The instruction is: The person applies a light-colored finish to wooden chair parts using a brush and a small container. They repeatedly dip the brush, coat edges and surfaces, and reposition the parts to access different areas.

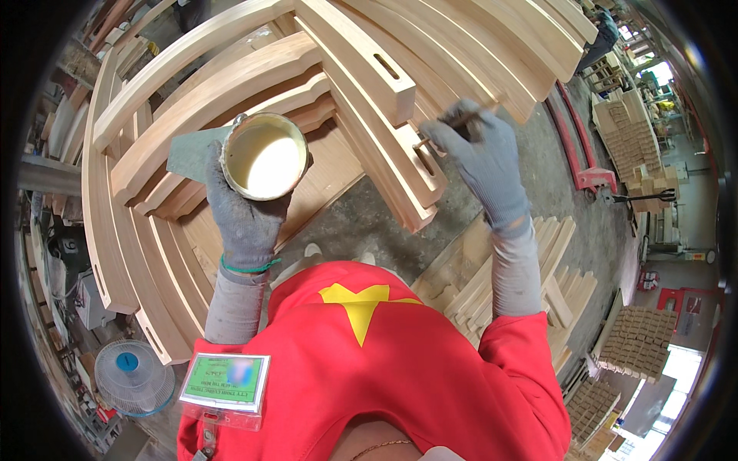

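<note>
Seen from the head camera, looking down: a person in a red shirt stood over a stack of curved wooden parts (254,84). The left hand (242,215), in a grey glove, was closed around a round tin (265,156) of pale creamy filler or glue, holding it up over the near edge of the stack, with a flat greenish sheet (192,151) pinched beside it. The right hand (480,157), also gloved, was curled shut on a thin stick (453,123), its tip touching the slotted end of one wooden piece (392,154). The step in hand looked like dabbing paste into a slot. The next move would probably call for a steady tip and another dip into the tin. Concrete floor (361,223) showed below.
</note>
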Available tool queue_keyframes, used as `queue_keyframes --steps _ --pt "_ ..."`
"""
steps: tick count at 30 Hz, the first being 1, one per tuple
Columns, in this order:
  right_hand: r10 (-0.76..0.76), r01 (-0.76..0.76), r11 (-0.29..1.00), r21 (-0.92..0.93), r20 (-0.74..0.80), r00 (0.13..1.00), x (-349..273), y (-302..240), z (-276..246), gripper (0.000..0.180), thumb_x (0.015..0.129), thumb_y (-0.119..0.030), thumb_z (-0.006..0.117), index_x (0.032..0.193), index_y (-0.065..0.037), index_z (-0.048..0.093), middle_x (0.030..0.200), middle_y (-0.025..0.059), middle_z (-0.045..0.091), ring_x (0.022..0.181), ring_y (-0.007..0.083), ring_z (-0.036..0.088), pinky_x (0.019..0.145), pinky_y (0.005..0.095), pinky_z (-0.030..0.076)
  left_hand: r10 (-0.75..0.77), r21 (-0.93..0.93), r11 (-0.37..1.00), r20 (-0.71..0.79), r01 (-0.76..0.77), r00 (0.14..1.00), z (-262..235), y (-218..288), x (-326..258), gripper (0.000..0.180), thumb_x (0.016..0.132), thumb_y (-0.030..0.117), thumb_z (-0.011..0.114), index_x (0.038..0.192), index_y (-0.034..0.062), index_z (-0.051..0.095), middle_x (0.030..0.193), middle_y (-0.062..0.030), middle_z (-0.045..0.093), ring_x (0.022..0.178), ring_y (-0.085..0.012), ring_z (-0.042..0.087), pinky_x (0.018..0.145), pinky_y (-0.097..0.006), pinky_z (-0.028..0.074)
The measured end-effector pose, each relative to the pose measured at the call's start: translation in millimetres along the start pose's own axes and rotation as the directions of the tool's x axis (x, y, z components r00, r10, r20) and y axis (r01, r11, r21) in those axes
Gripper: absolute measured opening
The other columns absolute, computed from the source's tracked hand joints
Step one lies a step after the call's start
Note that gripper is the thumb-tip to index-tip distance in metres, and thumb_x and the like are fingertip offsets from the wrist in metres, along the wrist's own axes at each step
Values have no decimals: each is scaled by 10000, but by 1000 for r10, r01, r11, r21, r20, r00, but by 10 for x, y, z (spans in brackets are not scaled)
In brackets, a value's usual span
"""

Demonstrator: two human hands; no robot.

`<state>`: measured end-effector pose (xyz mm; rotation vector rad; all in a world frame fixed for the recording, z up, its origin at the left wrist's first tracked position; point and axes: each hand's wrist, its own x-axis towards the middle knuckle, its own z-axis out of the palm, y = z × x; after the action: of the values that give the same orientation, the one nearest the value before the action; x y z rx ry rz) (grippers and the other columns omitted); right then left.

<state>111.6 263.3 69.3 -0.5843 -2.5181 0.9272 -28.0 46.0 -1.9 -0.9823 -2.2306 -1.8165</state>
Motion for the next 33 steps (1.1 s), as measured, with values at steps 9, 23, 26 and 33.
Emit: queue_keyframes --steps 9,23,26,33 --pt "-112 132 973 -191 113 987 -652 -46 -429 132 621 -102 619 749 -113 647 729 77 511 695 233 536 596 328 421 -339 -809 504 137 302 931 59 47 -123 519 752 226 634 1186 27 430 1107 -120 549 1025 -235 538 892 -377 431" --pt "-382 421 872 251 -191 904 -727 -280 -248 209 634 -102 743 767 -72 585 731 53 619 619 204 584 565 298 440 -436 -792 29 539 610 721 193 335 -327 538 895 466 363 1247 63 425 1208 -108 507 1123 -280 488 940 -466 402" --pt "-672 677 734 46 -88 735 -542 -309 -188 268 579 -97 767 760 -75 570 706 61 589 608 238 553 549 324 411 -340 -738 -106 657 667 673 105 487 -371 548 898 471 359 1246 52 424 1212 -120 501 1108 -282 501 918 -431 430" --pt "-568 548 822 152 159 808 -490 -374 -257 158 615 -137 694 761 -110 641 647 51 493 607 239 496 546 335 380 -429 -802 -49 555 595 713 26 695 -541 479 924 405 318 1221 47 435 1146 -105 532 1034 -232 555 825 -400 507"
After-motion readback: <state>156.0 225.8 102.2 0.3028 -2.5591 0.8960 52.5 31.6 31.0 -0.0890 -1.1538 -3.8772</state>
